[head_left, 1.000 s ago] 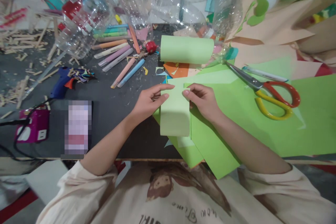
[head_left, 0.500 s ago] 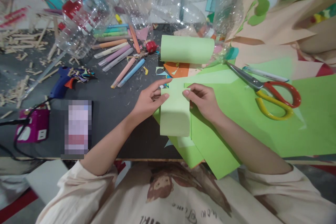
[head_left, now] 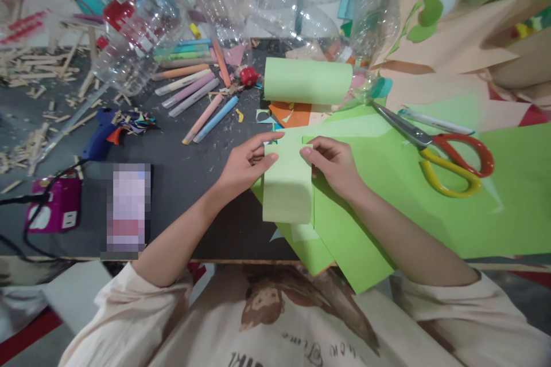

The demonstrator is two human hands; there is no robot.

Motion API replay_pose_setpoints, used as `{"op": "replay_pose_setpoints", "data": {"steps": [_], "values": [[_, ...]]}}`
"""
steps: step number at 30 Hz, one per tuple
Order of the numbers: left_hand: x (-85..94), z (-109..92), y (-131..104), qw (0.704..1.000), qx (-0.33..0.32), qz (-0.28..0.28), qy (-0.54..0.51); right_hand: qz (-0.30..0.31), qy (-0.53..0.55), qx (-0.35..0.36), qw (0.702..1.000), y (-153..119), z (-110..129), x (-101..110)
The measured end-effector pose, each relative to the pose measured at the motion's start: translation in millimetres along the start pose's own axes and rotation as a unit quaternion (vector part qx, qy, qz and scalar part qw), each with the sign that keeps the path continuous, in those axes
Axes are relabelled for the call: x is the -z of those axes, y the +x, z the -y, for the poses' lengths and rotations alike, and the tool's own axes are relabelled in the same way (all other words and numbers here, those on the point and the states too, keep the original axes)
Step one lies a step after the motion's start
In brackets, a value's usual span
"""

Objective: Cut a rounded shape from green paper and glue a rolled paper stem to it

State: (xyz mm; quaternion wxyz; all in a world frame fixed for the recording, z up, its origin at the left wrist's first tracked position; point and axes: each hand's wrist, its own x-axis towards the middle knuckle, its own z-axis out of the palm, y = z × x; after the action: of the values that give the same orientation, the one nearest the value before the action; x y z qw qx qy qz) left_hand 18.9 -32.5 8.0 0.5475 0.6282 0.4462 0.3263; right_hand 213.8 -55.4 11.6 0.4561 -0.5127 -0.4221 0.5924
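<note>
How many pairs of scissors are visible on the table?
1: the scissors, lying mostly on the large green sheet, to the right of the held pale green paper. Others may be hidden.

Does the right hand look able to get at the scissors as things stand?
Probably yes: the scissors lie uncovered on the green sheet, to the right of the right hand. It holds the pale strip, though, so it would likely have to let go first.
</note>
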Motion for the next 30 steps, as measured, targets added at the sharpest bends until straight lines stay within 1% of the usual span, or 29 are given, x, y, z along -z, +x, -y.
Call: {"op": "replay_pose_setpoints", "data": {"steps": [4,12,16,20,22,25,27,30], "values": [[-0.8,-2,0,1.0,0.004,-0.001,-0.005,-0.001,-0.014,0.0,1.0,0,0,0],[-0.3,-7,3,0.999,-0.028,-0.007,0.018,0.001,-0.013,-0.001,1.0,0,0,0],[0.3,-8,2,1.0,-0.017,-0.002,0.017,0.001,-0.021,-0.002,1.0,0,1,0],[1.1,-9,2,1.0,-0.004,0.006,0.007,0.013,-0.02,-0.002,1.0,0,1,0],[1.9,-9,1,1.0,-0.003,0.006,0.008,0.027,-0.023,-0.001,0.999,0,1,0],[3.5,-10,0,1.0,-0.008,0.012,0.019,0.069,-0.05,-0.007,0.996,-1,1,1],[4.3,-10,0,0.999,-0.008,0.037,0.037,0.104,-0.082,-0.007,0.991,-2,1,2],[3.9,-11,-2,0.994,-0.014,0.082,0.069,0.162,-0.14,0.015,0.977,-3,2,2]]}}
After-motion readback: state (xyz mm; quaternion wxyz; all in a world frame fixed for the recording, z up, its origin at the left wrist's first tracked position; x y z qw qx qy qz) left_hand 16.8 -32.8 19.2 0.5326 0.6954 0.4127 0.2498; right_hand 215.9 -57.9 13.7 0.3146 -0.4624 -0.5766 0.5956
